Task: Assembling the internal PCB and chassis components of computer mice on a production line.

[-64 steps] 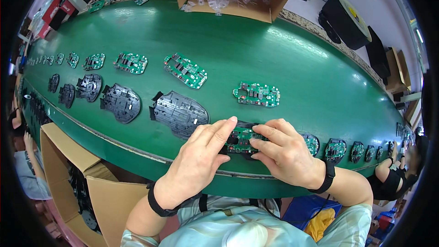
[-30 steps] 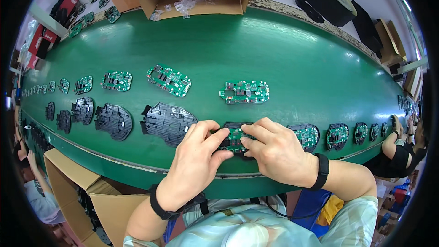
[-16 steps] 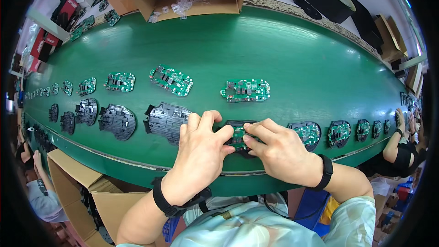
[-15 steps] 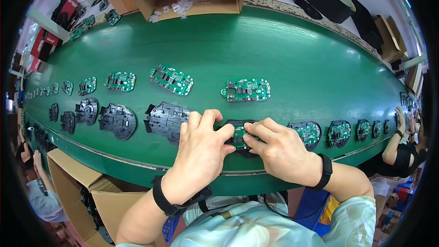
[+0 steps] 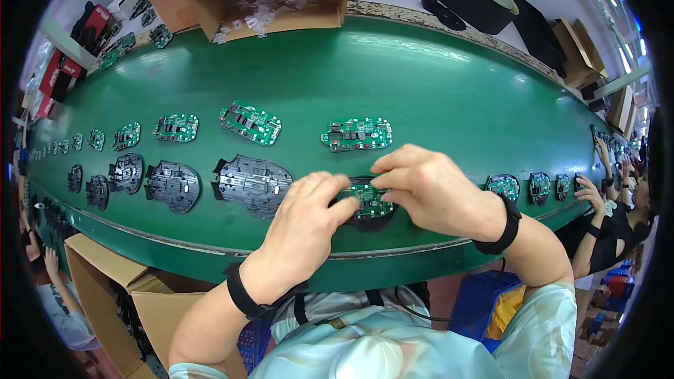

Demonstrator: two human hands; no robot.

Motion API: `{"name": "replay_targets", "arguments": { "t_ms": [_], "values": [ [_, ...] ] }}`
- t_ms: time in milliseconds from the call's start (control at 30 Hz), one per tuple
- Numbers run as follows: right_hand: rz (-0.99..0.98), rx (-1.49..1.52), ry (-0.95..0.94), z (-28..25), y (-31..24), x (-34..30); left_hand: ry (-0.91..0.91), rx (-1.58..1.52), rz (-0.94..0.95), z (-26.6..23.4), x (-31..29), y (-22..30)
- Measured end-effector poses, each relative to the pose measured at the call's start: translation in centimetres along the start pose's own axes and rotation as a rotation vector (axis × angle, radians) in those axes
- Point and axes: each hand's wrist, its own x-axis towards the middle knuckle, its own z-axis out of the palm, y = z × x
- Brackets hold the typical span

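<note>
A green circuit board (image 5: pixel 370 198) lies in a black plastic housing (image 5: pixel 372 224) near the belt's front edge, in front of me. My left hand (image 5: pixel 303 223) bends over its left end, with thumb and fingers curled at the board's edge. At the board's right end is my right hand (image 5: pixel 437 193), thumb and fingers drawn together; its palm hides what lies beneath. Beyond them rests a loose circuit board (image 5: pixel 358 134). To the left of my left hand sits a bare black housing (image 5: pixel 253 186).
Loose boards (image 5: pixel 250 123) and black housings (image 5: pixel 173 186) run in rows leftward. On the right, housings with boards (image 5: pixel 503 187) form a line toward a co-worker's hand (image 5: pixel 591 196). An open carton (image 5: pixel 274 24) of clear plastic pieces stands at the back; another carton (image 5: pixel 105 260) is at lower left.
The view has shifted slightly to the right. My right fingers have drawn back toward the board's upper right edge, uncovering more of it. My left hand stays at its left end.
</note>
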Motion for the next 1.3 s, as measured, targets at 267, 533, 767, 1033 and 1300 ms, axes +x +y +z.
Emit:
{"name": "replay_targets", "arguments": {
  "t_ms": [267,533,767,1033,1300],
  "values": [
    [0.299,0.064,-0.190,-0.7,1.2,1.3,-0.054,0.089,0.064,0.1,0.2,0.4],
    [0.377,0.184,-0.237,0.3,2.1,2.6,-0.065,0.076,0.040,0.5,0.9,1.0],
    [0.434,0.207,-0.238,1.5,3.2,2.8,-0.039,0.074,0.061,1.2,1.4,0.3],
    [0.362,0.270,-0.322,-0.2,3.8,3.0,-0.049,0.133,0.100,1.2,1.6,0.4],
    [0.252,0.132,-0.434,-0.5,3.9,3.5,-0.126,0.265,0.100,1.2,1.9,1.4]
  ]
}}
